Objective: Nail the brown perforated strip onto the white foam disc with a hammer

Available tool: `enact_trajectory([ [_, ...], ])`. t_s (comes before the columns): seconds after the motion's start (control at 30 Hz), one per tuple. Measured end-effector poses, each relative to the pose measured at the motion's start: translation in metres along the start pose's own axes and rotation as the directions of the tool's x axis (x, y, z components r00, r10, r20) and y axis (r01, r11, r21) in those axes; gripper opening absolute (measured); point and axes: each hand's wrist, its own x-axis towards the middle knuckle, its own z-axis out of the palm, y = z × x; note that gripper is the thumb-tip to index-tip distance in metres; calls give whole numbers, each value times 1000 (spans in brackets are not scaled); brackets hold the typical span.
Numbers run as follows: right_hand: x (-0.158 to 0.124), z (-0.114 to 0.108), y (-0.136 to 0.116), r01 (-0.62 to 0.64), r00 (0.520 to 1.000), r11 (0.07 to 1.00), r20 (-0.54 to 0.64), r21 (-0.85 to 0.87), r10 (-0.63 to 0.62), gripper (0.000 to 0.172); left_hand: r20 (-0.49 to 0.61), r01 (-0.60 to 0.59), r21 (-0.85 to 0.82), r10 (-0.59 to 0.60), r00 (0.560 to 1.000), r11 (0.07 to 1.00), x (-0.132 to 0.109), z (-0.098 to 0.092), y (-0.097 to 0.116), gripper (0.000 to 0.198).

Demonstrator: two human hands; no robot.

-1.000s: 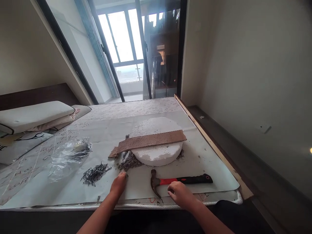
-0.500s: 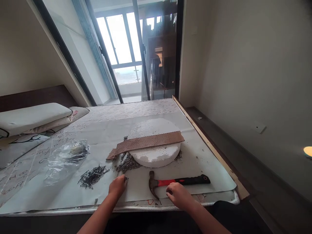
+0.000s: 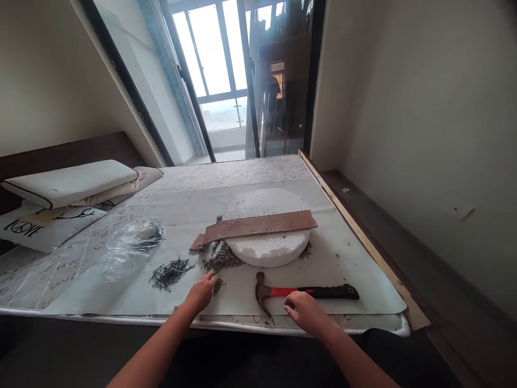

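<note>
My left hand (image 3: 201, 292) is low over the sheet, its fingers apart beside a little heap of grey crumbs (image 3: 218, 285); nothing shows in its grasp. My right hand (image 3: 307, 311) is curled by the handle of a claw hammer (image 3: 283, 292) with a red and black grip. What its fingers hold, if anything, is hidden. Behind the hammer lies a round white foam block (image 3: 266, 251), with a brown perforated strip (image 3: 258, 224) across it. Grey rubble (image 3: 221, 257) gathers at the block's left edge. A pile of nails (image 3: 170, 274) lies left of my left hand.
A clear plastic bag (image 3: 131, 242) with things inside lies beyond the nails. The pale sheet (image 3: 343, 280) covers part of a mattress with a piped edge (image 3: 226, 327). Pillows (image 3: 72, 183) are stacked at left. A wooden bed rail (image 3: 363, 250) runs along the right.
My left hand has moved slightly forward and its fingers have loosened; grey crumbs now show beside it. My right hand stays by the hammer. The whole view has shifted a little.
</note>
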Motion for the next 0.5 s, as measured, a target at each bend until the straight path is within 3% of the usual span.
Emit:
enact_trajectory([
  [0.1, 1, 0, 1, -3, 1000, 1000, 15, -6, 3, 22, 28, -69, -8, 69, 997, 998, -4, -2, 0, 42],
  [0.27, 1, -1, 0, -13, 999, 1000, 33, 1, 13, 22, 87, 17, -4, -16, 996, 1000, -5, -1, 7, 22],
  [0.5, -2, -3, -3, -21, 1000, 1000, 10, 10, 21, 21, 20, 19, -16, -19, 1000, 1000, -4, -2, 14, 25],
])
